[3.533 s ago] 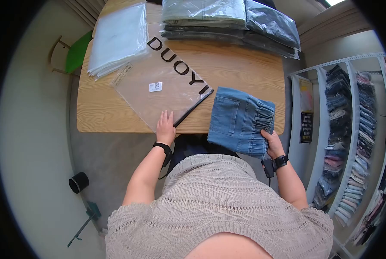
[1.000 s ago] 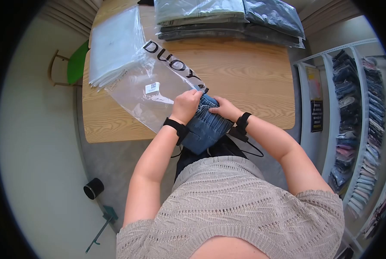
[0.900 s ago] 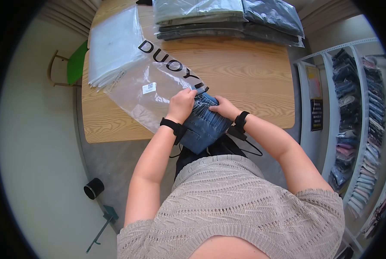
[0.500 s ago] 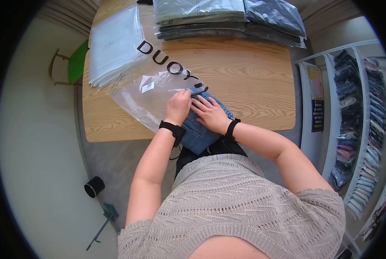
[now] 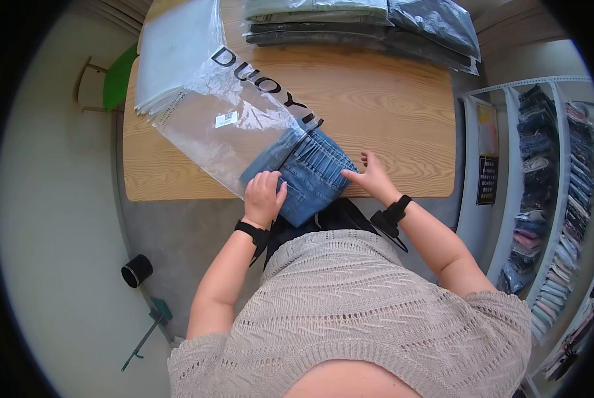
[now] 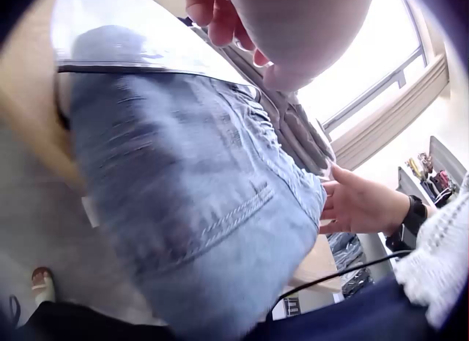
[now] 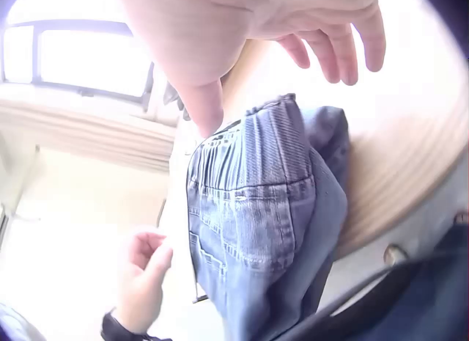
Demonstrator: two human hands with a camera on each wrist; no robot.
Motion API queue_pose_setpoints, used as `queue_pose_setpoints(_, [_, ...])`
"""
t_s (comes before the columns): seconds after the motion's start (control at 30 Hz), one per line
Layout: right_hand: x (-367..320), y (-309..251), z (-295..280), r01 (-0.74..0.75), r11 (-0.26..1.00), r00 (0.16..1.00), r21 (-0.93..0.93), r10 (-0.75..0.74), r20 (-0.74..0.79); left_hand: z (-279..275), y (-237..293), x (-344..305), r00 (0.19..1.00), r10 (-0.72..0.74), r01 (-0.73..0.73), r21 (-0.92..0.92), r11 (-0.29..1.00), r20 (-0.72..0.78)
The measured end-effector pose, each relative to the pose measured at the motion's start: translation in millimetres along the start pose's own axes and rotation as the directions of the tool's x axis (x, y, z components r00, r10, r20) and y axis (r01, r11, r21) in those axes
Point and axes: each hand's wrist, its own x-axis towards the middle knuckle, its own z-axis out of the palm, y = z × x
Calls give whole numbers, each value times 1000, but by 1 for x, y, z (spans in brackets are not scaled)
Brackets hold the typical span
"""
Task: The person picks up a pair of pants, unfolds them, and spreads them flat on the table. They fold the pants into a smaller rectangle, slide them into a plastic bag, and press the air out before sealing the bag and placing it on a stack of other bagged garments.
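A folded blue denim garment [image 5: 310,176] lies at the near edge of the wooden table [image 5: 390,113], its far half inside a clear plastic bag [image 5: 224,119] printed DUOYI. My left hand [image 5: 265,192] has curled fingers on the bag's mouth at the garment's near left corner. The right hand [image 5: 370,174] lies with straight fingers against the garment's right edge. In the left wrist view the denim [image 6: 198,209] fills the middle, with the right hand [image 6: 359,205] at its side. The right wrist view shows the denim [image 7: 256,216] under spread fingers [image 7: 344,55].
A stack of empty clear bags [image 5: 174,46] sits at the table's far left. Bagged folded garments [image 5: 357,23] are piled along the far edge. Shelves of clothes [image 5: 549,199] stand to the right. A green chair [image 5: 114,76] and a black cylinder [image 5: 136,270] are on the left.
The denim has gone deeper into the bag. My left hand dropped from the bag's far mouth to its near corner. The right hand slid off the top to the garment's right edge.
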Motion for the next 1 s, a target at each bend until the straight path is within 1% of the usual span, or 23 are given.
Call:
queue_pose_setpoints(0.03, [-3, 6, -1, 2, 1000, 1000, -7, -2, 11, -5, -5, -12, 1000, -14, 14, -22, 1000, 28])
queue_pose_setpoints(0.07, [-7, 14, -3, -201, 966, 961, 163, 162, 223, -8, -5, -23, 999, -28, 29, -19, 999, 25])
queue_pose_setpoints(0.1, [-9, 18, -1, -423, 864, 851, 275, 274, 448, -12, -5, -31, 1000, -15, 16, -44, 999, 24])
queue_pose_setpoints(0.13, [-10, 21, 6, -424, 866, 846, 265, 274, 458, -15, -6, -37, 1000, -1, 3, -69, 998, 24])
queue_pose_setpoints(0.2, [-13, 24, 20, -571, 698, 691, 431, 125, 712, -10, -7, -51, 999, -32, 35, -85, 996, 36])
queue_pose_setpoints(0.23, [-12, 23, 28, -573, 704, 682, 419, 128, 720, -5, -6, -58, 998, -49, 54, -105, 993, 46])
queue_pose_setpoints(0.3, [-6, 18, 51, -598, 492, 742, 632, 43, 669, 2, -4, -68, 997, -50, 58, -132, 990, 62])
queue_pose_setpoints(0.33, [-1, 17, 55, -634, 384, 736, 672, 31, 676, 5, -1, -73, 996, -37, 49, -157, 986, 81])
queue_pose_setpoints(0.37, [-1, 18, 59, -638, 388, 730, 665, 29, 683, 7, 5, -79, 996, -46, 58, -153, 987, 81])
queue_pose_setpoints(0.43, [-3, 19, 63, -660, 228, 742, 716, 47, 669, 12, 19, -90, 991, 29, -3, -199, 980, 128])
queue_pose_setpoints(0.5, [-4, 16, 67, -650, 229, 748, 724, 29, 663, 19, 30, -102, 988, 48, -19, -197, 980, 143])
queue_pose_setpoints(0.57, [-5, 13, 64, -611, 247, 781, 752, 37, 623, 28, 41, -112, 974, 129, -80, -253, 964, 185])
queue_pose_setpoints(0.6, [-12, 1, 55, -623, 219, 775, 751, 43, 631, 31, 45, -117, 956, 148, -77, -271, 960, 253])
queue_pose_setpoints(0.63, [-14, -9, 49, -623, 228, 774, 749, 37, 632, 32, 49, -119, 959, 142, -75, -265, 961, 246])
queue_pose_setpoints(0.7, [-17, -21, 44, -645, 95, 757, 758, -51, 651, 41, 60, -123, 937, 242, -162, -303, 939, 252])
queue_pose_setpoints(0.73, [-18, -23, 47, -596, 82, 798, 799, -48, 601, 46, 61, -123, 915, 285, -203, -283, 937, 286])
queue_pose_setpoints(0.77, [-20, -27, 48, -596, 90, 798, 798, -52, 601, 50, 62, -124, 918, 282, -203, -279, 939, 280])
queue_pose_setpoints(0.83, [-18, -34, 48, -592, 63, 804, 803, -26, 594, 50, 74, -107, 922, 54, -4, -129, 992, 383])
queue_pose_setpoints(0.87, [-14, -38, 48, -586, 68, 807, 807, -35, 589, 57, 71, -96, 966, -2, 3, -6, 1000, 260])
queue_pose_setpoints(0.9, [-15, -38, 47, -608, 64, 792, 792, -33, 610, 67, 68, -91, 968, 0, -1, 3, 1000, 251])
queue_pose_setpoints(0.93, [-16, -37, 46, -628, 59, 776, 776, -32, 630, 79, 61, -86, 936, -223, 283, -203, 937, 273])
queue_pose_setpoints(0.97, [-16, -36, 46, -630, 47, 775, 775, -37, 631, 93, 53, -81, 844, -414, 527, -388, 756, 340])
queue_pose_setpoints(1.0, [-17, -36, 46, -629, 41, 775, 776, -40, 630, 117, 40, -82, 854, -396, 501, -325, 802, 339])
